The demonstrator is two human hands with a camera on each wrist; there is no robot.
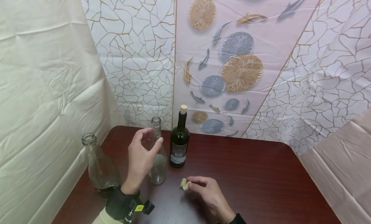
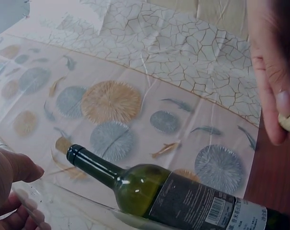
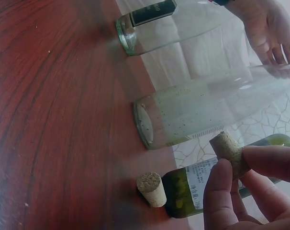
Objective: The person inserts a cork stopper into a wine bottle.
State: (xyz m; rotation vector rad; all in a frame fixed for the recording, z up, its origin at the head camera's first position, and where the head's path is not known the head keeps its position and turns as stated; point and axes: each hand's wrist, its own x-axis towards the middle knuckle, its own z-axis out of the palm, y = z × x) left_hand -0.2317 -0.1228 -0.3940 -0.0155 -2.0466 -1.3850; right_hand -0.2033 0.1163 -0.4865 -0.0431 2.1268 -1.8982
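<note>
Between the thumb and fingers of my right hand (image 1: 210, 193) I pinch a cork (image 3: 227, 151), just above the tabletop. A second cork (image 3: 153, 190) stands on the table close beside it. My left hand (image 1: 142, 156) is at the neck of a slim clear glass bottle (image 1: 158, 167), fingers loosely curved around it with the thumb apart. In the left wrist view the fingertips (image 2: 27, 218) show at the glass; whether they touch it I cannot tell. A dark green wine bottle (image 1: 179, 137) with a cork in its mouth (image 1: 184, 108) stands upright to the right.
A wider clear bottle (image 1: 101, 169) with a dark label and an uncorked mouth stands at the table's left edge, beside my left forearm. The reddish-brown table (image 1: 246, 175) extends to the right. Patterned cloth (image 1: 139, 72) hangs behind and at the sides.
</note>
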